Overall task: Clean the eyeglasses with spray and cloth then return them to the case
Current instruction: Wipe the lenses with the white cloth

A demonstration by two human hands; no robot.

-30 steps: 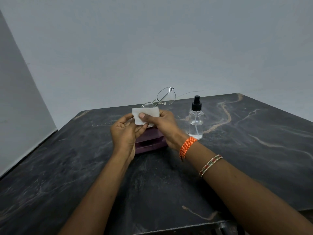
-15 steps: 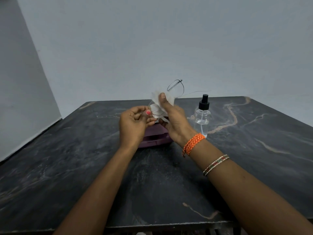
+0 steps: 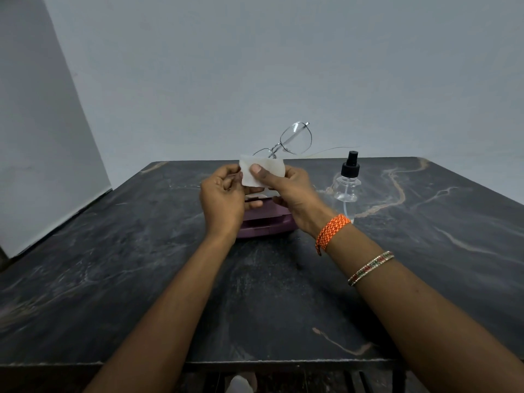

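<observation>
Thin metal-framed eyeglasses [image 3: 295,139] are held up above the table's middle, one lens sticking up to the right, the other lens wrapped in a white cloth [image 3: 262,170]. My right hand [image 3: 286,191] pinches the cloth over that lens, thumb on the near side. My left hand [image 3: 224,194] grips the glasses at their left end, next to the cloth. Below both hands lies the purple glasses case [image 3: 266,224], mostly hidden. A clear spray bottle [image 3: 348,185] with a black pump top stands upright to the right of the case.
A dark marble table [image 3: 141,265] with pale veins carries everything; its front edge runs along the bottom. Grey walls stand behind and to the left. My right wrist wears an orange thread band and a beaded bangle.
The cloth has shifted from being pushed up over the lens by my right thumb to lying flat across it. The glasses tilted slightly and both hands sit a little lower.
</observation>
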